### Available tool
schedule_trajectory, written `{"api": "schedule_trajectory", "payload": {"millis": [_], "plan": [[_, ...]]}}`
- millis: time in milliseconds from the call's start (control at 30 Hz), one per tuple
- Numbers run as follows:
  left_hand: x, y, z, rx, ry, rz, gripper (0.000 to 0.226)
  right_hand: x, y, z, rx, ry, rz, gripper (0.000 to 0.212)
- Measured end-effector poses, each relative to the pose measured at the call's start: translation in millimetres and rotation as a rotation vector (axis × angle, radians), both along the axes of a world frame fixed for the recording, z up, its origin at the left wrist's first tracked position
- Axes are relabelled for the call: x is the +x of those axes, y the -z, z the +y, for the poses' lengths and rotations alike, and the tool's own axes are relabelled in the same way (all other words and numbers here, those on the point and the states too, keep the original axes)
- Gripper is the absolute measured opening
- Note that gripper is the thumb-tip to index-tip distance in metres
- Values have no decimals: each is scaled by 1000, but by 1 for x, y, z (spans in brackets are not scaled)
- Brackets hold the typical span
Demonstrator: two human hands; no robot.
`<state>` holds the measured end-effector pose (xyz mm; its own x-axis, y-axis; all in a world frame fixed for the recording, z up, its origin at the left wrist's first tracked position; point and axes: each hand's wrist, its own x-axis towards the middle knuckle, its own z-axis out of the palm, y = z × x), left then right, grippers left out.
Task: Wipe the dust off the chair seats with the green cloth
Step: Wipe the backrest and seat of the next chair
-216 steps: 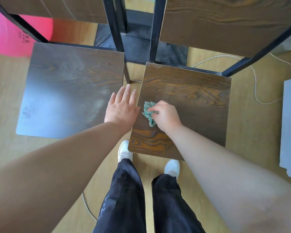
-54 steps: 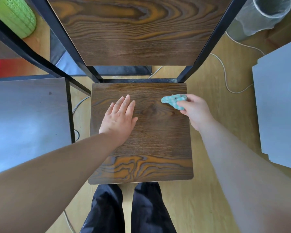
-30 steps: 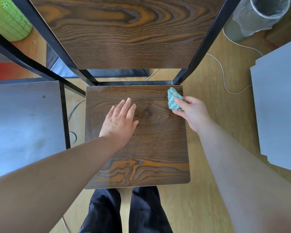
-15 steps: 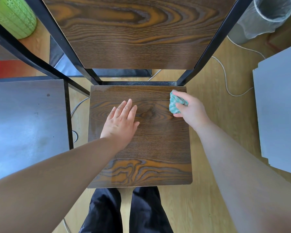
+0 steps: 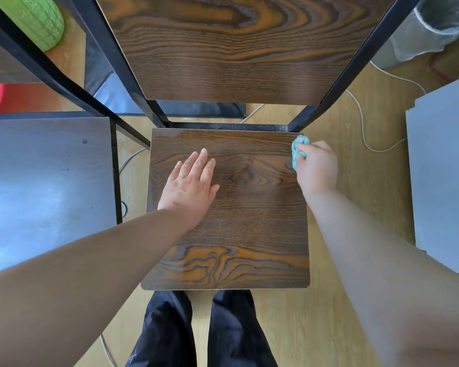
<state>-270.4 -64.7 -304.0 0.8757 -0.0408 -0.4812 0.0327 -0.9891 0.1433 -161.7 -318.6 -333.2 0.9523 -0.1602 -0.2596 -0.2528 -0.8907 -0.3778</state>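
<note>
Your right hand pinches the bunched green cloth at the chair seat far right corner. Your left hand lies flat, fingers straight, on the seat's left half.

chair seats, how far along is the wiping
Done, it seems: most of the middle seat shows clean, glossy grain. In hand: the right hand holds the cloth at that seat's back right corner, the left hand flat on it. To do: the left seat, hazy with specks.
</note>
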Motion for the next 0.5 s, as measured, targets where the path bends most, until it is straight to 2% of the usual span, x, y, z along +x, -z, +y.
{"api": "schedule_trajectory", "payload": {"millis": [167, 267, 500], "plan": [[-2, 1, 14, 16, -13, 0, 59, 1, 3, 30, 41, 126, 56, 34], [-7, 2, 22, 28, -12, -2, 59, -3, 4, 48, 88, 148, 75, 26], [-20, 1, 43, 126, 20, 3, 59, -35, 3, 97, 38, -99, 99, 31]]}}
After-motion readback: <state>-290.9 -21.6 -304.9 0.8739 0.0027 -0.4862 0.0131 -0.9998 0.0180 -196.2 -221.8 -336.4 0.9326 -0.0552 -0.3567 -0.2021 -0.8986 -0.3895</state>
